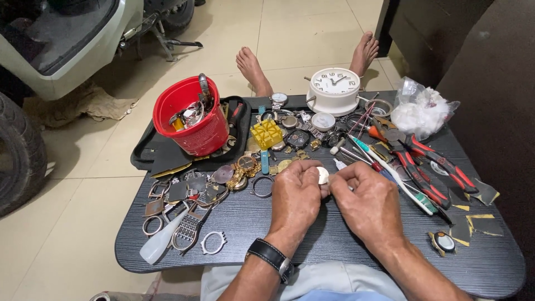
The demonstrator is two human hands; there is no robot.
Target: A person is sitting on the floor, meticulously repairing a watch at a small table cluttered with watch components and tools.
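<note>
We're working over the dark lap table [334, 245], its near half lying mostly bare while clutter is crowding the far half. Our left hand [295, 198] is pinching a small white round piece [322, 175] at its fingertips, right between both hands. Our right hand [368, 200] is closing in from the right, fingers curled; whether they're gripping anything, we can't tell.

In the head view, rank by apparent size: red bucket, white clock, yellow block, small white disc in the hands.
1. Red bucket
2. White clock, somewhat smaller, though it sits farther from the camera
3. Yellow block
4. Small white disc, partly hidden by the hands
</note>
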